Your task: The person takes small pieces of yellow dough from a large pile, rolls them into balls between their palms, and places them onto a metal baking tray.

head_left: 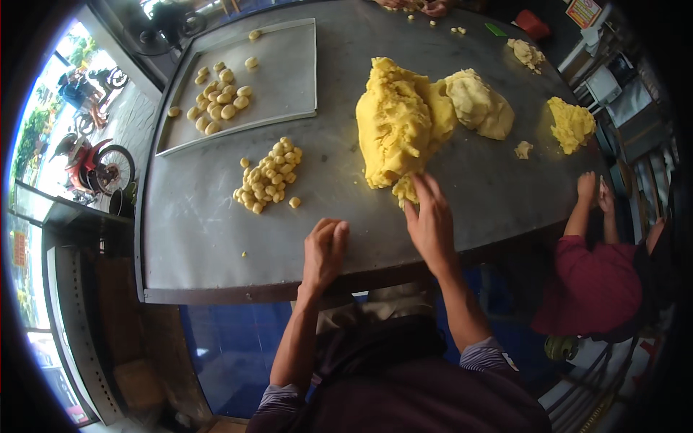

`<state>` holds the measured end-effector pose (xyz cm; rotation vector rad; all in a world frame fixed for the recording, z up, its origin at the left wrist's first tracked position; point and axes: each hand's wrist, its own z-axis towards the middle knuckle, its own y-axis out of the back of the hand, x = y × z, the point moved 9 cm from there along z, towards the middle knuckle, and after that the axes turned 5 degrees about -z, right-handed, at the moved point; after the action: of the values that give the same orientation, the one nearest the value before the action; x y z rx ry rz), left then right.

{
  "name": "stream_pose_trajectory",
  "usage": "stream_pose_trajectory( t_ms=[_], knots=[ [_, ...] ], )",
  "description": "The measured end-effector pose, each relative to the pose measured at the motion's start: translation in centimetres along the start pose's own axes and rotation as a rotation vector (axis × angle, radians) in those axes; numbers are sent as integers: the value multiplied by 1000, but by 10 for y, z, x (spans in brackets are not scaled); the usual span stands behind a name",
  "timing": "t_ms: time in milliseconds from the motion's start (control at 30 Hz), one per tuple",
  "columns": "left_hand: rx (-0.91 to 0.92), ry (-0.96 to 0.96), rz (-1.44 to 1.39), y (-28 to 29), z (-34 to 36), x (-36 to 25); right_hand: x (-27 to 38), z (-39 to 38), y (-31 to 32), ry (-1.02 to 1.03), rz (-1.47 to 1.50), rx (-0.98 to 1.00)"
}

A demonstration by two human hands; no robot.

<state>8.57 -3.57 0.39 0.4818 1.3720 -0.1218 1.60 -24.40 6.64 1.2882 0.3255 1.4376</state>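
Note:
A large rough mound of yellow dough (397,119) rests on the metal table. My right hand (433,227) is at its near end, with thumb and fingers closed round a small ragged lump of the dough (405,190) that still touches the mound. Over the table's near edge, my left hand (325,252) is curled in a loose fist; whatever its fingers may hold is hidden. Beyond it, to the left, lies a heap of small dough balls (271,175), with one ball (294,202) apart from the rest.
A shallow metal tray (292,79) holds larger, rounded dough pieces (220,99) at the far left. Paler dough (480,105) adjoins the mound; more yellow dough (572,125) lies at right. Another person (595,281) stands there, and other hands (433,7) work at the far edge.

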Motion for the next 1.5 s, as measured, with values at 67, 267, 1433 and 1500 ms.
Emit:
stream_pose_trajectory(
  t_ms=[67, 267, 1433, 1500],
  knots=[
    [35, 61, -129, -7, 2, -2, -28, 14, -2, -5, -21, 22],
    [40, 235, -498, 10, 0, 47, -54, 3, -29, -29, 104, 167],
    [-112, -286, 937, 31, 62, -5, -73, -22, -42, -44, 254, 251],
    [-54, -202, 958, 27, 60, 6, -61, -24, -34, -37, 199, 225]
  ],
)
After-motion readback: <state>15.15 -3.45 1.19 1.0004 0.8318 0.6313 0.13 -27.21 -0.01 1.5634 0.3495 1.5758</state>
